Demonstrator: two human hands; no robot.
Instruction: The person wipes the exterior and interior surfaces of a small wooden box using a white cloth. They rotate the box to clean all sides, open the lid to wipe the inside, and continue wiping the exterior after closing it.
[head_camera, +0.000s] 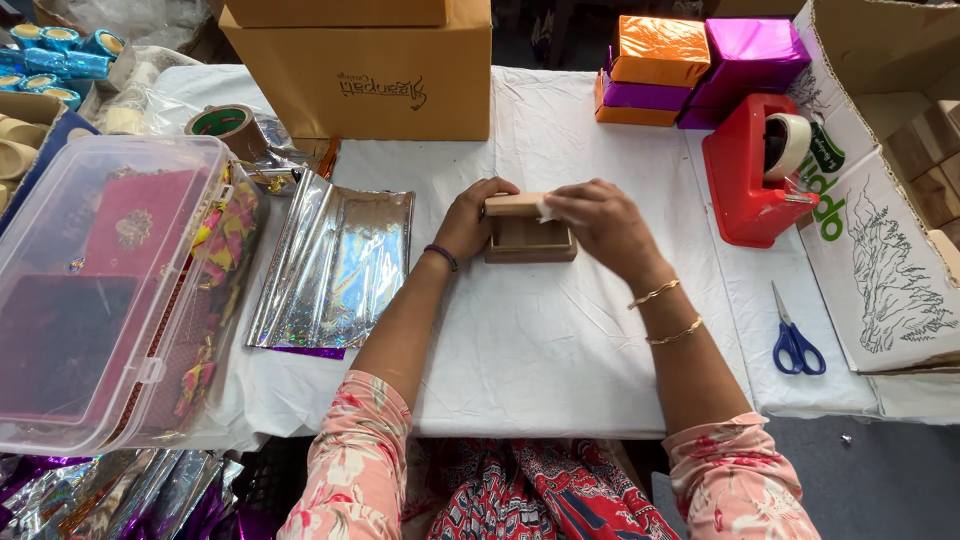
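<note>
Between the two hands, at the middle of the white-covered surface (560, 370), sits a small wooden box (530, 240). The left hand (470, 220) curls its grip around the box's left end, fingers closed on the wood and steadying it. The right hand (600, 225) has its fingertips pinched shut on a small white scrap (546, 208), paper or tape, I cannot tell which, pressed at the box's top edge.

Just left of the left hand's grip lies a sheet of silver holographic foil (335, 265), and farther left a clear plastic bin (100, 300). Right of the right hand's grip stand a red tape dispenser (745, 175) and, nearer the person, blue-handled scissors (795, 340). Beyond both hands is a large cardboard carton (370, 70) with wrapped orange and purple boxes (700, 70) beside it.

As I judge it, the risk lies with the white scrap: uneven pressure from the right fingertips could leave it creased or crooked, and a loosened left grip would let the box slide on the cloth.
</note>
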